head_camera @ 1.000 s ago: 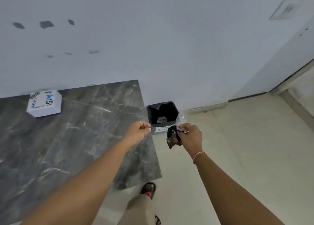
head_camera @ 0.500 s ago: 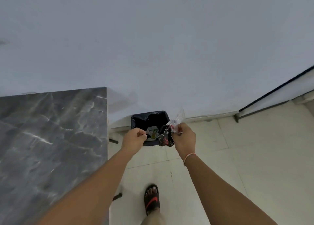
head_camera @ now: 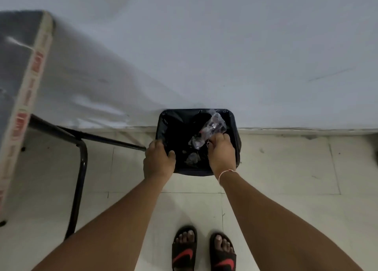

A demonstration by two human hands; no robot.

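Observation:
A black waste bin [head_camera: 235, 125] lined with a black bag stands on the floor against the white wall. My left hand [head_camera: 158, 161] grips the bin's near left rim, thumb inside. Over the bin's opening, my right hand [head_camera: 222, 155] pinches a crumpled clear plastic wrapper [head_camera: 210, 130] that reaches down and away into the bin. Some pale scraps [head_camera: 192, 158] lie in the dark at the bottom. A thin pink band sits on my right wrist.
The grey marble table [head_camera: 18, 45] with its taped edge rises at the left, its black metal legs [head_camera: 80, 180] reaching the tiled floor. My feet in black and red sandals [head_camera: 204, 250] stand just before the bin. Bare tiles stretch to the right.
I have stepped up to the bin and bent over it. My left hand went from a loose fist to gripping the rim, and my right hand brought the wrapper down into the opening.

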